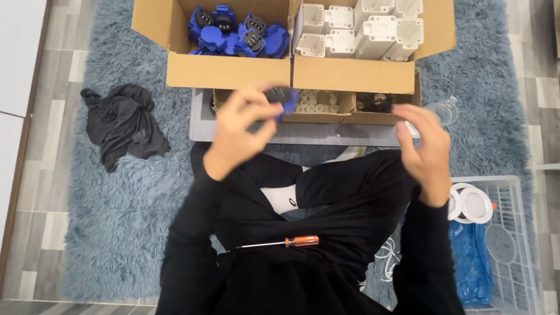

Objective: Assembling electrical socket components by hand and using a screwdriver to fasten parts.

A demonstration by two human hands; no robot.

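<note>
My left hand (238, 129) is raised in front of the boxes and grips a blue and black plastic connector part (282, 97) between its fingertips. My right hand (424, 147) hovers to the right with fingers curled around a small white piece (412, 129), mostly hidden by the fingers. Both arms wear black sleeves. An orange-handled screwdriver (286, 241) lies across my lap on black trousers.
A cardboard box (227, 70) holds several blue connector parts (236, 34); its neighbour (353, 74) holds white plastic housings (361, 29). Smaller trays (344, 109) sit in front. A dark cloth (123, 123) lies left on the blue rug. A white wire basket (513, 245) with round white discs (471, 204) stands right.
</note>
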